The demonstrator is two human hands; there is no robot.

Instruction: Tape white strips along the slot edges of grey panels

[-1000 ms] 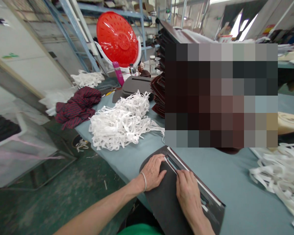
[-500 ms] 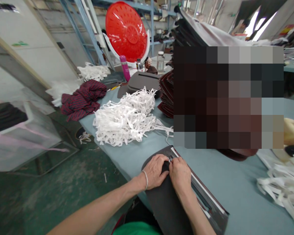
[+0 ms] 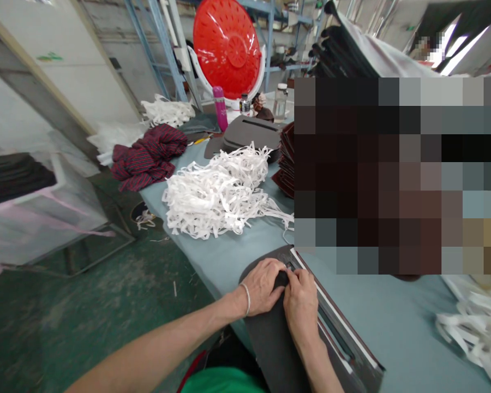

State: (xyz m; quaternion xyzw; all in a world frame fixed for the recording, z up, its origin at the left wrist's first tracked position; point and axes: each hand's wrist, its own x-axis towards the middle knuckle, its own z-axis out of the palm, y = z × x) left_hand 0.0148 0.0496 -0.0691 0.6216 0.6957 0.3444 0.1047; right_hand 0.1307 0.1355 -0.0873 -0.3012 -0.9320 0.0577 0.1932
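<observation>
A dark grey flat panel point(image 3: 272, 338) with one rounded end lies at the table's near edge. Along its right side runs a long slot point(image 3: 339, 337) flanked by white tape strips. My left hand point(image 3: 264, 286), with a white band at the wrist, has its fingers and thumb curled over the panel near the slot's far end. Close beside it, my right hand point(image 3: 300, 300) pinches at the same end of the slot. The fingertips nearly meet there. Whatever small part lies beneath them is mostly hidden.
A heap of white strips point(image 3: 216, 202) covers the table beyond the panel. Behind it lie a grey molded piece point(image 3: 249, 134) and a striped cloth point(image 3: 151, 155). More white strips point(image 3: 474, 327) lie at right. Pixelation hides much of the right side. A white bin point(image 3: 73, 213) stands at left.
The view has shifted slightly, so the background sits a little to the right. My right fingers have drawn back slightly at the slot's end. Both hands stay on the panel.
</observation>
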